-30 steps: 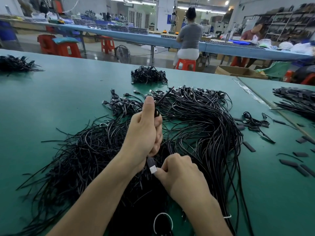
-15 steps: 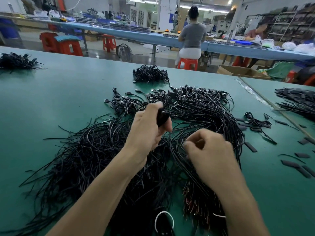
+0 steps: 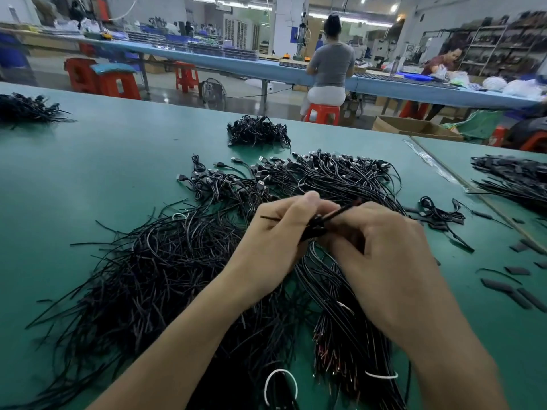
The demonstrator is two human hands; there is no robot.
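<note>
We hold the black cable (image 3: 315, 229) above the loose pile (image 3: 177, 261) on the green surface (image 3: 103, 161). Our left hand (image 3: 278, 232) curls round its folded part and our right hand (image 3: 381, 247) pinches the free end (best pulled taut), so wraps lie snug.

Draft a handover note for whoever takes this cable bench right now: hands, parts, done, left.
Left hand: pinches one black cable, raised over the pile.
Right hand: pinches the same cable from the other side.
Parts: loose cable pile spread on the green table; short black sleeves lie to the right; small heap farther back.
Done: possibly that small heap; cannot confirm.
Left: finish the held cable, then likely most of the pile.
</note>
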